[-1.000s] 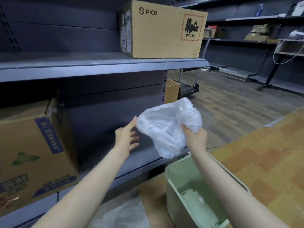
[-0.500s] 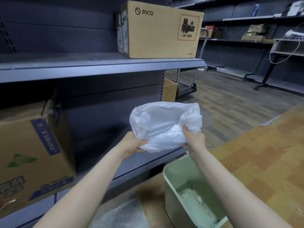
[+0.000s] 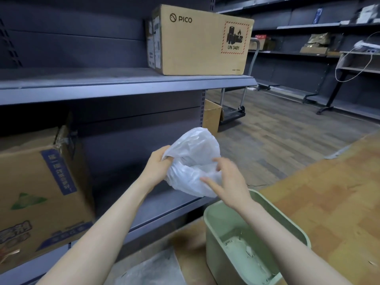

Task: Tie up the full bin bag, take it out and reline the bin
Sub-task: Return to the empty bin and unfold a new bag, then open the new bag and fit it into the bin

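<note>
Relining underway: fresh liner [image 3: 193, 161] held above the empty bin [image 3: 257, 239]. Left hand [image 3: 157, 168] grips its edge; right hand [image 3: 228, 178] loose, fingers spread. Best to find the mouth, shake open, then lower in.

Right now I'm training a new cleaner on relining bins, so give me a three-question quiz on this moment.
1. True or false: the green bin is already lined.
2. Which hand grips the white bag? A) left hand B) right hand C) neither
3. What word is printed on the cardboard box on the upper shelf?

Key: 1 false, no liner shows in it; 2 A, the right hand's fingers are spread at the bag; 3 PICO.
</note>
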### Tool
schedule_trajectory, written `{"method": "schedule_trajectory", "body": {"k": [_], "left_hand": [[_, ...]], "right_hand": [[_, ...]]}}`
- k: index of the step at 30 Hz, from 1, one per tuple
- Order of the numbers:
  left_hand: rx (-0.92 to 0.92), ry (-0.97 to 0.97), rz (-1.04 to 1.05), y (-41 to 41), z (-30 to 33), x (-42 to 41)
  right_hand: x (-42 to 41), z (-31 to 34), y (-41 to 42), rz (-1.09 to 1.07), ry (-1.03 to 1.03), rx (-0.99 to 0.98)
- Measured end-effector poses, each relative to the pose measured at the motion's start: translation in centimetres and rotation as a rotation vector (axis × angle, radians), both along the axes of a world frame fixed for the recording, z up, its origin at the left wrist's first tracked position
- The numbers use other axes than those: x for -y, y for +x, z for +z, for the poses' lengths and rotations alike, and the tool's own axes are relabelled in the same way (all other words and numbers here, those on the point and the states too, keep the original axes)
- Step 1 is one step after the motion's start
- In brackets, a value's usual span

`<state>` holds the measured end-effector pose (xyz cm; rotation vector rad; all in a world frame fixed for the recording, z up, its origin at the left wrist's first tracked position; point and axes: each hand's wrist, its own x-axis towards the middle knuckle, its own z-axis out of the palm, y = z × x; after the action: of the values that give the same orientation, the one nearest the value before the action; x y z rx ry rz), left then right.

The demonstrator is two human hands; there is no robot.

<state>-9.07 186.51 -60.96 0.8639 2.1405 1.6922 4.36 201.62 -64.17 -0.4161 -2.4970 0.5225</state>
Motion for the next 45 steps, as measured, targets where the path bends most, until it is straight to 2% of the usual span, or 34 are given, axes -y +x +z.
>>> {"method": "schedule_trajectory", "body": {"k": [1,2,5,7,11,13,16,19,21,22,24,25,26,27,29,32,33,35,37,38,39,41,43,45], "left_hand": [[-0.024,0.006,-0.015,0.0,0.3,0.2],[-0.034,0.011,-0.050,0.1,0.5,0.5],[-0.012,0.001,-0.170,0.5,0.9,1.0],[0.002,-0.019,-0.189,0.3,0.7,1.2],[0.038,-0.217,-0.286,-0.6,0.3,2.1],[-0.024,-0.436,-0.324,-0.9,0.0,2.6],[-0.160,-0.716,-0.218,-1.9,-0.8,2.7],[-0.380,-0.632,0.009,-2.2,-2.0,1.7],[-0.419,-0.475,0.098,-1.8,-2.8,1.1],[-0.284,-0.405,0.114,-1.4,-2.8,0.9],[0.321,-0.197,0.086,-0.7,-2.2,0.7],[0.640,-0.052,-0.008,-0.7,-1.8,0.6],[0.877,0.058,-0.146,-0.8,-1.3,0.6],[1.009,0.145,-0.242,-1.0,-1.0,0.3],[1.025,0.240,-0.233,-1.3,-1.0,-0.2],[0.706,0.189,-0.107,-2.1,-1.9,-0.5],[0.643,0.202,-0.128,-2.5,-2.2,-0.1],[0.596,0.265,-0.233,-3.0,-2.4,1.4],[0.585,0.281,-0.339,-3.2,-2.2,2.8],[0.590,0.272,-0.381,-3.0,-2.0,3.2],[0.606,0.260,-0.421,-3.0,-2.0,3.4],[0.616,0.221,-0.516,-2.5,-2.0,3.1],[0.600,0.156,-0.567,-1.7,-1.9,2.5],[0.584,0.088,-0.576,-1.4,-2.1,2.0]], "right_hand": [[-0.6,-0.2,-0.1,-0.090,-0.096,-0.146],[-1.2,0.2,-0.2,-0.147,-0.198,-0.212],[-2.7,0.9,-0.8,0.002,-0.677,-0.053],[-2.9,1.5,-0.4,0.090,-0.773,0.001],[-4.6,2.2,0.5,-0.013,-0.655,-0.131],[-5.4,2.7,1.0,-0.039,-0.562,-0.076],[-5.9,2.9,1.3,-0.046,-0.437,0.050],[-5.5,3.0,1.1,-0.134,-0.329,-0.044],[-4.6,3.3,1.0,-0.225,-0.192,-0.235],[-3.9,3.6,1.0,-0.254,-0.092,-0.339],[-2.1,4.1,0.9,-0.237,0.170,-0.516],[-1.1,4.2,0.7,-0.185,0.276,-0.560],[-0.3,4.1,0.4,-0.119,0.371,-0.575],[0.6,3.7,0.1,-0.039,0.456,-0.542],[2.3,2.0,-0.1,0.159,0.588,-0.385],[3.0,-0.3,0.1,0.499,0.602,-0.097],[2.5,-0.5,0.4,0.533,0.535,-0.110],[1.3,-0.1,0.8,0.427,0.276,-0.282],[0.2,1.5,1.0,0.191,-0.202,-0.492],[-0.6,2.1,0.8,0.078,-0.477,-0.522],[-1.3,2.6,0.7,0.033,-0.739,-0.458],[-2.2,2.5,0.4,0.169,-1.207,-0.256],[-1.9,2.4,0.5,0.333,-1.438,-0.093],[-1.0,1.9,0.6,0.500,-1.511,0.039]]}}
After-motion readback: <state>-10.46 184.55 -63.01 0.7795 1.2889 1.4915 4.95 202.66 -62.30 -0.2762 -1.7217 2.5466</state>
